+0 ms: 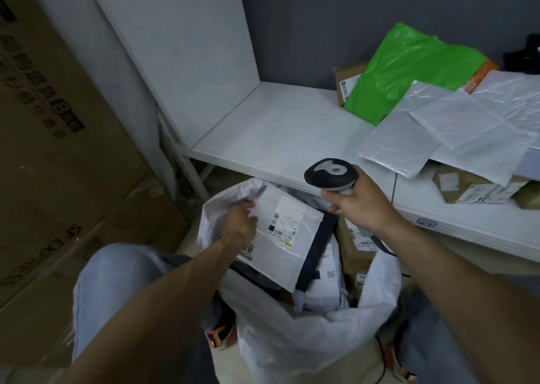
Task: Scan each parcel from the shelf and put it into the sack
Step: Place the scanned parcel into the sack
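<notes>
My left hand (238,223) grips the left edge of a white parcel (285,237) with a shipping label, held flat over the open mouth of the white sack (292,334). My right hand (359,205) holds a black and grey barcode scanner (330,174) just above and to the right of that parcel, its head turned to the left. Inside the sack lie other parcels, among them a white one (325,281) crossed by a dark strap and a brown box (355,252). On the white shelf (277,138) rest a green bag (409,68) and grey mailers (455,126).
Large cardboard boxes (58,149) are stacked at the left. A small brown box (346,82) sits behind the green bag, and another labelled box (479,190) lies under the mailers at the shelf's front right. My knees flank the sack.
</notes>
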